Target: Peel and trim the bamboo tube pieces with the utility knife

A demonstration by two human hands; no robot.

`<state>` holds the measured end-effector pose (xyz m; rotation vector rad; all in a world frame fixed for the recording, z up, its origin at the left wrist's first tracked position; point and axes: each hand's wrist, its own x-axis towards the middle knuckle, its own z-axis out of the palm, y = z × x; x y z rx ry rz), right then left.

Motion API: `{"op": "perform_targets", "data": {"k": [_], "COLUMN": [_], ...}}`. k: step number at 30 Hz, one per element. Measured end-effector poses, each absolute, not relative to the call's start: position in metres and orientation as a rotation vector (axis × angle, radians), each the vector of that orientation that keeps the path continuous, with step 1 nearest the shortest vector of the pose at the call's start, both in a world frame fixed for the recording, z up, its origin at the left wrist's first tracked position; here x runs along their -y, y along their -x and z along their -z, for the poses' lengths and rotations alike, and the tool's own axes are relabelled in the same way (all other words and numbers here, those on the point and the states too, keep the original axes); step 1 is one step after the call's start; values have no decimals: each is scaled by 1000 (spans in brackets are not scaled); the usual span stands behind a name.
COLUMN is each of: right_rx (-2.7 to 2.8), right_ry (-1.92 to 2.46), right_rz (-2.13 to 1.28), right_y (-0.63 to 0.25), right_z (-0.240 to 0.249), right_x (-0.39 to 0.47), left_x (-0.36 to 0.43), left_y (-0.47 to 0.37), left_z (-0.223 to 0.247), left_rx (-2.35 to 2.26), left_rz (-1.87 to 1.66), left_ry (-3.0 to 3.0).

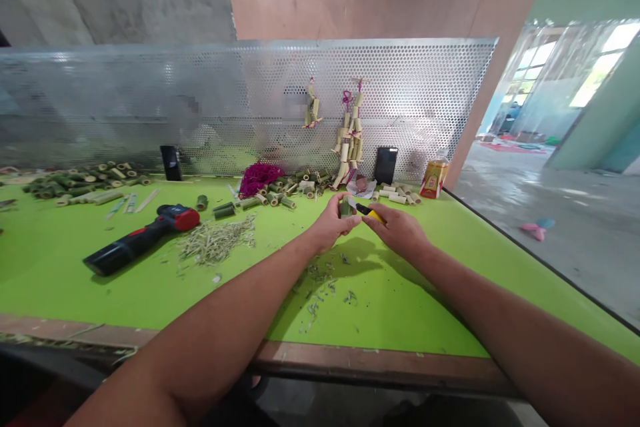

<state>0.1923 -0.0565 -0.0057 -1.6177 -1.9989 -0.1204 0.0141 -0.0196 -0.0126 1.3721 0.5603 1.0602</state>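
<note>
My left hand (330,223) is closed around a short green bamboo piece (345,207), held above the green tabletop. In my right hand (397,227) is a yellow and black utility knife (369,212), its blade at the bamboo's upper right side. Small shavings (323,287) lie scattered on the table below both hands. Just behind my hands are cut bamboo pieces (397,195) with pale, peeled surfaces. Figures of strung bamboo segments (353,140) stand or hang against the perforated metal panel.
A black and red cordless power tool (145,237) lies at left beside a heap of shavings (217,240). Purple string (260,180) and unpeeled bamboo pieces (95,180) line the back. A phone (386,165) and a bottle (434,177) stand at back right.
</note>
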Motion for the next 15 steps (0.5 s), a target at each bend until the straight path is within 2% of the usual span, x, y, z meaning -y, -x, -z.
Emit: {"op": "perform_targets", "data": {"k": [8,15], "right_rx": [2180,2162], "right_ry": [1440,1467], "right_rz": [1,78], "right_y": [-190,-190], "right_z": [7,8], "right_x": [60,60], "left_x": [18,17], "left_y": [-7,-9], "left_z": [8,10], "left_rx": [-502,-533], "left_rz": [-1030,-1043], "left_ry": [-1319,-1380]}}
